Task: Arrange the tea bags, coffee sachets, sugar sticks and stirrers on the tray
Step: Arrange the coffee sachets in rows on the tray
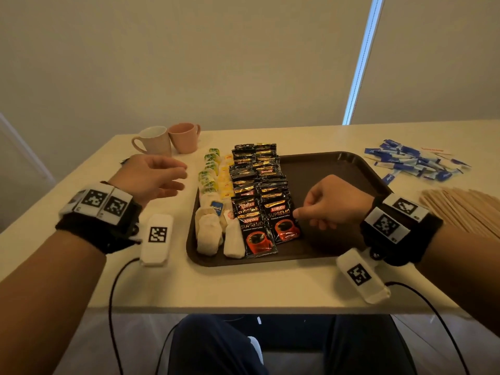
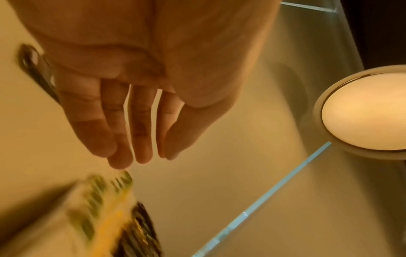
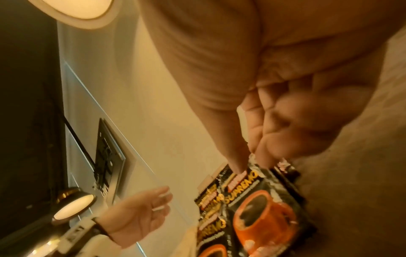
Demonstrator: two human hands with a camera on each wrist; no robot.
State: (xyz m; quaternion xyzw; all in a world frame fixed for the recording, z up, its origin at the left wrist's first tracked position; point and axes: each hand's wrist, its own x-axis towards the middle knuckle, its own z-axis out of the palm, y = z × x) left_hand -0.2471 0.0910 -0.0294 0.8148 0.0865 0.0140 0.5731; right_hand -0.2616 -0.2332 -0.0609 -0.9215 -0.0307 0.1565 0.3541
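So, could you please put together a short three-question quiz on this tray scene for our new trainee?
1. True or false: the sugar sticks already lie on the brown tray.
2. Which hand touches a coffee sachet? A) left hand B) right hand C) neither
3. Fill in: the wooden stirrers lie on the table, to the ____ of the tray.

Key
1. False: they are piled on the table beyond the tray's far right corner.
2. B: its fingers pinch the sachet's edge, while the left hand hovers open, holding nothing.
3. right
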